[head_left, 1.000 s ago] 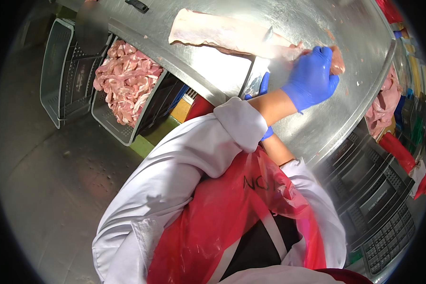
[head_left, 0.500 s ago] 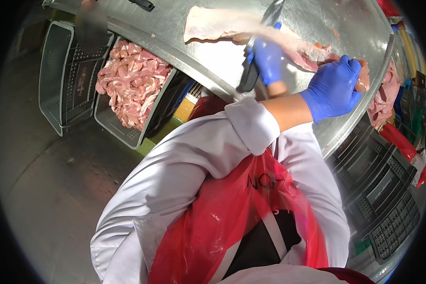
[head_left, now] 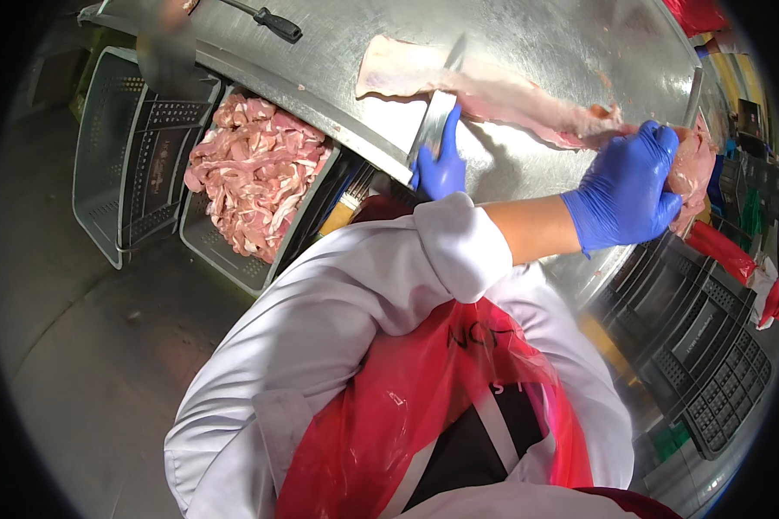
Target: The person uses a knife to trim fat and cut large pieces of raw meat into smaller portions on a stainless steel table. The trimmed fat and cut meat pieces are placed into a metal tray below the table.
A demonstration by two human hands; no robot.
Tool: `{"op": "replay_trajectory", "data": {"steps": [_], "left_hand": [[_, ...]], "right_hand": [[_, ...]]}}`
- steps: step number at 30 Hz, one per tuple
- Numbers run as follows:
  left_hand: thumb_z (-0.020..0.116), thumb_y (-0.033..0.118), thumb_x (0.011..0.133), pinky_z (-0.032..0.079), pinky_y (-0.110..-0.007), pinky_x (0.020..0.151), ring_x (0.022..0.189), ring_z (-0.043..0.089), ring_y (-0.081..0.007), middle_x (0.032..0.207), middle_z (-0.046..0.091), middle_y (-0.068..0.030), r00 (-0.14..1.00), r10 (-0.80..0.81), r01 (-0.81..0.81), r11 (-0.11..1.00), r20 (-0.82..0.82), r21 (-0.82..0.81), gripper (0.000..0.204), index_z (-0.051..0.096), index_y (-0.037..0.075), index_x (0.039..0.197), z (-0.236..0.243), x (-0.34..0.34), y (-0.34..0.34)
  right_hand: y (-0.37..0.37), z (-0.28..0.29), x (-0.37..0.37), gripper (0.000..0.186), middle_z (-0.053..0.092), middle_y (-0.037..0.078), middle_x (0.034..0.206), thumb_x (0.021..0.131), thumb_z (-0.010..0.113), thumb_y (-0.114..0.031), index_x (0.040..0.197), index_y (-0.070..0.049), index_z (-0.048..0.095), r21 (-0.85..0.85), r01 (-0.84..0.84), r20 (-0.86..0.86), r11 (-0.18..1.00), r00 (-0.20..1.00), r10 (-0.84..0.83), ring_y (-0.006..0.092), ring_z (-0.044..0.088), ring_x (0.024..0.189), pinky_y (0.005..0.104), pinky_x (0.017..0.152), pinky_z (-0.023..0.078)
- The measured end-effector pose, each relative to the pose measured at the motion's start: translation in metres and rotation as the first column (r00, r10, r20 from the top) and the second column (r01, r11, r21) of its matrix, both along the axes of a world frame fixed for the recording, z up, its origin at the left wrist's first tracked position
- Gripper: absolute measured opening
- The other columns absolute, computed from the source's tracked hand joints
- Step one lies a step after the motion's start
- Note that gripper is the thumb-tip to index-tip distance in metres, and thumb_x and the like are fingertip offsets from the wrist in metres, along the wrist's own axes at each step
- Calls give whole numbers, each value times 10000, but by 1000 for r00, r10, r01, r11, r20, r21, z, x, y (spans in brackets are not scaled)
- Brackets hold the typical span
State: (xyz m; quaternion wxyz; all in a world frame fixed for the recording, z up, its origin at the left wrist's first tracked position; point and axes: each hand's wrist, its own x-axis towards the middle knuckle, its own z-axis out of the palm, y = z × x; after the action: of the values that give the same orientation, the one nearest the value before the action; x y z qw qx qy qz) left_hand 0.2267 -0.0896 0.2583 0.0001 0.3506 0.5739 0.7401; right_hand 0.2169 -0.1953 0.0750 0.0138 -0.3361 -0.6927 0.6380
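A long pale strip of raw meat (head_left: 511, 97) with skin and fat lies across the metal table. My left arm crosses over my right, and my left hand (head_left: 627, 186), in a blue glove, is closed around the strip's right end. My right hand (head_left: 442, 164), also gloved in blue, grips a knife (head_left: 434, 121) near the table's front edge. The knife's blade crosses the strip toward its left part, and its tip shows beyond the far side. My right fingers hide the handle, and my left forearm covers the right one.
A grey crate (head_left: 201, 227) heaped with raw meat pieces (head_left: 255, 173) stands left below the metal table (head_left: 528, 26). Beside it is another grey crate (head_left: 104, 156). A black-handled tool (head_left: 277, 24) lies at the table's far left. More meat (head_left: 694, 169) and dark crates (head_left: 697, 337) are at the right.
My right hand has moved left and toward me with the knife, whose blade now crosses the strip farther left. My left hand keeps hold of the right end. The view has shifted slightly.
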Motion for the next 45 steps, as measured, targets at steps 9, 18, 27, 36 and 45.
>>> {"op": "replay_trajectory", "data": {"steps": [9,18,27,36,45], "left_hand": [[682,77,736,497,-498,658,769,629,-438,902,604,-241,999,-3,-3,989,38,148,330,515,-40,995,40,-1,-22],[619,-23,722,462,-416,669,722,589,-307,787,594,-119,994,-96,63,906,57,419,212,458,-10,860,82,-10,-39],[611,-54,726,419,-360,615,630,557,-264,701,532,-71,983,-169,98,815,73,572,208,425,23,779,123,6,-34],[621,-8,759,442,-365,644,684,587,-258,748,575,-96,950,-312,279,809,-23,518,118,516,24,803,175,9,3],[621,100,873,498,-328,738,827,633,-202,937,637,-73,868,-481,440,859,121,261,136,587,41,992,141,-82,23]], "right_hand": [[-48,7,-9,845,649,143,722,972,493,-98,1641,-242,-3,-54,-47,51,997,997,49,199,647,585,342,499,524],[-90,0,-33,833,655,149,748,980,516,-137,1625,-144,-11,-48,-16,-27,999,1000,15,204,639,570,353,525,547],[-108,-14,-58,874,654,146,807,944,491,-54,1633,-187,-32,-45,56,-231,997,971,-65,199,621,572,341,526,531],[-50,-32,-121,871,560,77,703,933,527,14,1636,-159,43,-164,-22,-539,986,839,-71,158,565,544,313,470,495],[53,93,33,511,684,116,818,961,565,-143,1441,-95,398,-66,-350,4,935,937,351,212,667,654,368,616,554]]}}
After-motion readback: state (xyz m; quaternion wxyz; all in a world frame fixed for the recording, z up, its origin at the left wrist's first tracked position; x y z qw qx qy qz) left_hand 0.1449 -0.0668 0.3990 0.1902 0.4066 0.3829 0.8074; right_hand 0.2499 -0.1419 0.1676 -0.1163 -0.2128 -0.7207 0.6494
